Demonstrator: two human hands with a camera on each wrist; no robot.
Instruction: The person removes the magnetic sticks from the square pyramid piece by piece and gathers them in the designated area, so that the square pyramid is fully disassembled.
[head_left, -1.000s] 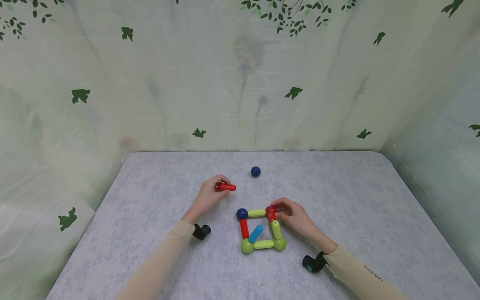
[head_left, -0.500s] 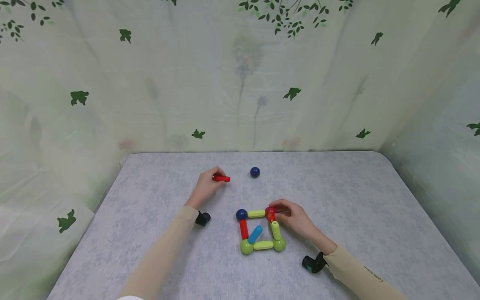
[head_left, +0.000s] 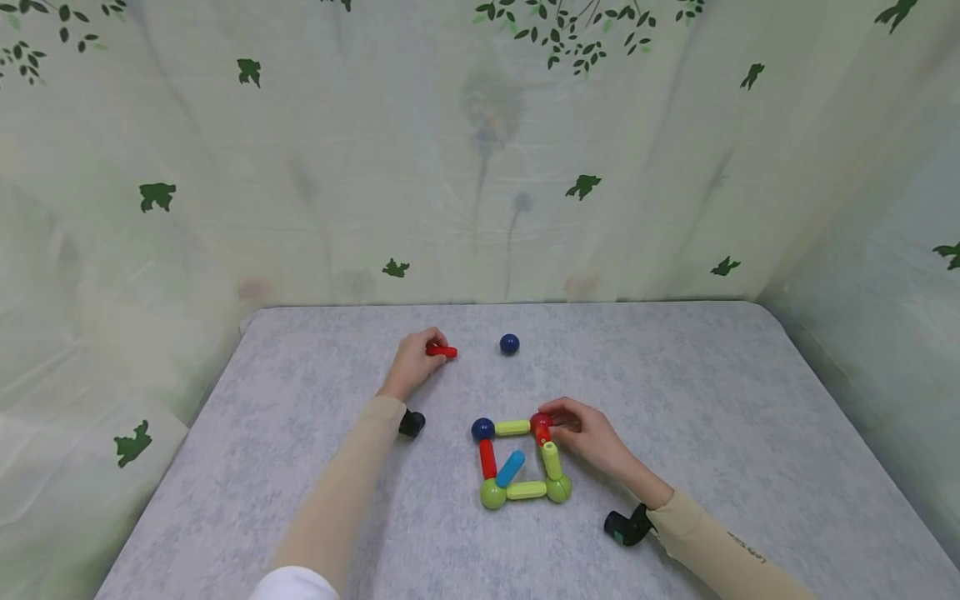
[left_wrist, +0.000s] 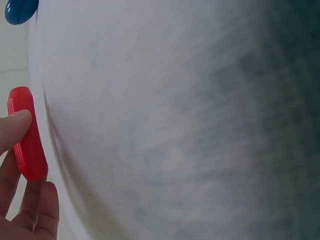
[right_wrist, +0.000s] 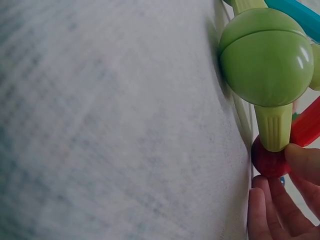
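Observation:
My left hand (head_left: 417, 363) pinches a red rod (head_left: 442, 352) between thumb and fingers at the back of the table; the left wrist view shows the rod (left_wrist: 29, 135) too. At the frame's back right corner, my right hand (head_left: 592, 437) grips a red ball (head_left: 541, 423) and the red rod on it. The frame also has a dark blue ball (head_left: 483, 429), two green balls (head_left: 492, 494), yellow-green rods (head_left: 527, 490) and a red rod (head_left: 487, 459) on its left side. A blue rod (head_left: 511, 468) slants from the front left green ball.
A loose dark blue ball (head_left: 509, 344) lies near the table's back edge, to the right of my left hand. The grey table (head_left: 720, 400) meets a pale curtain (head_left: 375, 150) behind. Black wrist cameras (head_left: 628, 525) sit at both wrists.
My left hand has moved back and slightly left with the red rod, away from the frame. My right hand keeps its grip and has hardly moved.

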